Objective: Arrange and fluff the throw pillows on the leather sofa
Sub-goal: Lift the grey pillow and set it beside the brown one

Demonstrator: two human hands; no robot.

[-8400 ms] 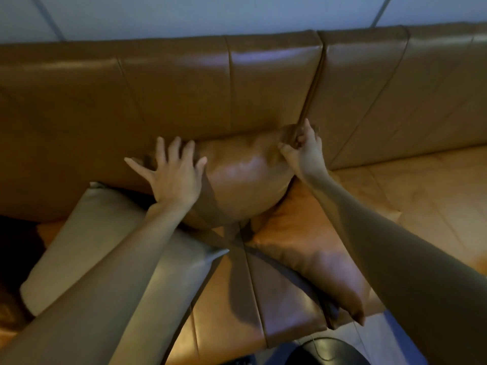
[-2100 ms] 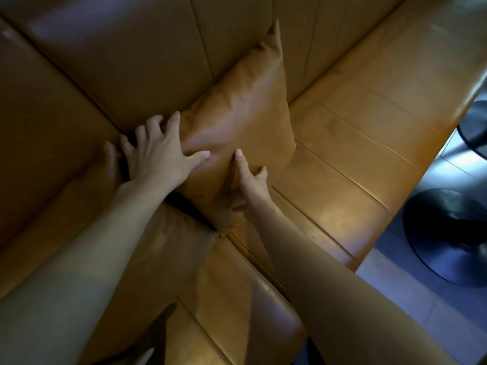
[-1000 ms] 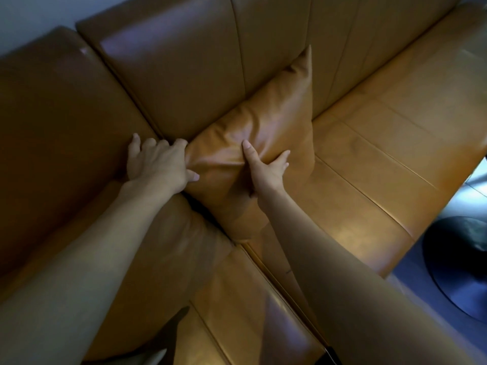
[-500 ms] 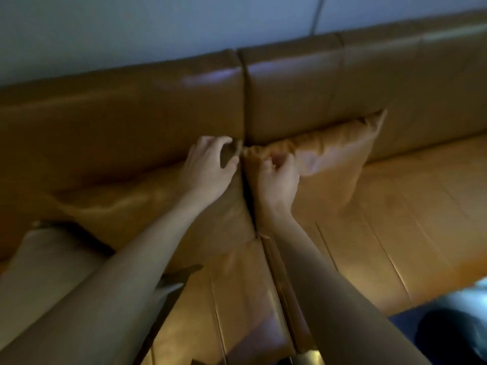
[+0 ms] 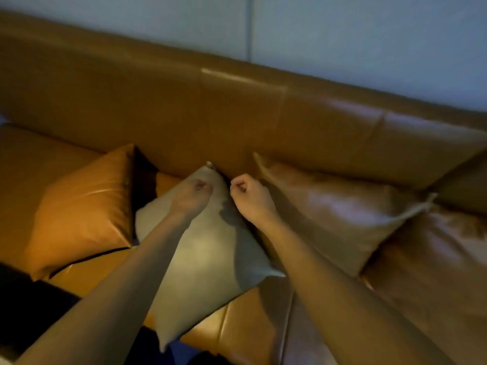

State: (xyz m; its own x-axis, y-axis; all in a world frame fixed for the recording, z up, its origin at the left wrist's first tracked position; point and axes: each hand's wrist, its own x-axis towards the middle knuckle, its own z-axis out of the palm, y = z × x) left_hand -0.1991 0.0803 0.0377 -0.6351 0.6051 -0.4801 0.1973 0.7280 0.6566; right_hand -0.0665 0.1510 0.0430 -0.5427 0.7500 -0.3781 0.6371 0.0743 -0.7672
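Leather sofa (image 5: 263,122), tan, runs along the wall (image 5: 369,43). Three pillows on the seat against the backrest: orange leather pillow (image 5: 84,209) toward the left end, grey pillow (image 5: 208,248) in the middle, brown leather pillow (image 5: 342,209) to its right.

Change: half a second ago both hands were working the top edges of the two leather pillows at the backrest seam, and the grey pillow lay low at the left, only partly in view. Now the view has swung left and the hands have shifted onto the grey one. Brown pillow stands leaning on the backrest where it was left, looks settled.

Left hand (image 5: 192,196) is curled closed over the grey pillow's upper corner, apparently pinching the fabric; frame is blurred, so grip not certain. Right hand (image 5: 250,196) is a loose fist just beside that corner, in the gap between grey and brown pillows; can't tell if it holds anything.

Read: brown pillow likely done, grey pillow is the step in hand, being stood up at the backrest. Orange pillow sits tilted near the left end, probably still needs straightening.

No brands, labels or legible writing anywhere.
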